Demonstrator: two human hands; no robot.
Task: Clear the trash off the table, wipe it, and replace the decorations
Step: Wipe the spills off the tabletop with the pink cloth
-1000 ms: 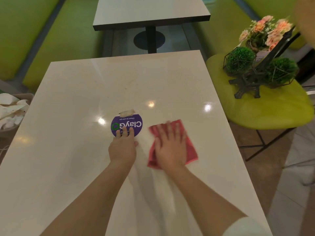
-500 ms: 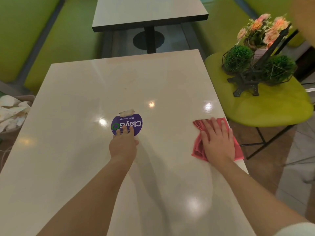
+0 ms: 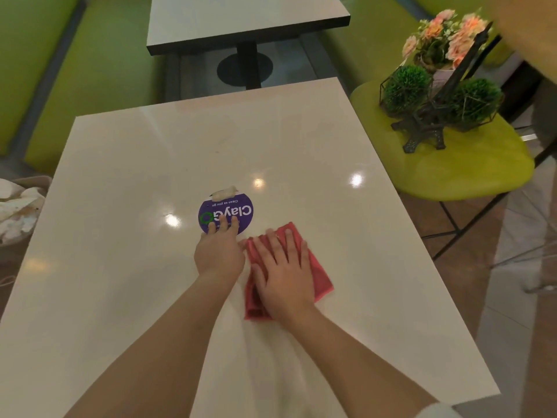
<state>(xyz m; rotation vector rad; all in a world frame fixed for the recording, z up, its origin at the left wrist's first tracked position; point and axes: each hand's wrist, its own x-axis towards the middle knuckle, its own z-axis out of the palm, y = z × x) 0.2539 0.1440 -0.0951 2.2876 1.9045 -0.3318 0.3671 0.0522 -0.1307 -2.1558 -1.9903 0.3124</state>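
On the pale table [image 3: 126, 182], seen from the head camera, the right hand [image 3: 283, 276] lies flat on a folded red cloth [image 3: 319, 279], fingers straight and slightly spread, palm pressing it to the surface; it grips nothing, it only bears down, which suits a wiping stroke. The cloth sits near the table's middle, just right of the left hand [image 3: 220, 251]. That hand rests with straight fingertips on the near edge of a round purple sticker [image 3: 229, 211], seemingly steadying the body or guarding the sticker's edge from the cloth; it holds nothing either. A scrap of torn tape or paper [image 3: 224, 193] clings at the sticker's far rim. Both forearms reach forward and converge, wrists low.

The decorations [image 3: 440, 95], a flower pot, green balls in wire frames and a small tower, wait on the green chair [image 3: 470, 176] beside the table, well apart from the hands. Crumpled trash [image 3: 16, 206] sits off the table's left edge. I judge wiping is underway, with replacing still to come.
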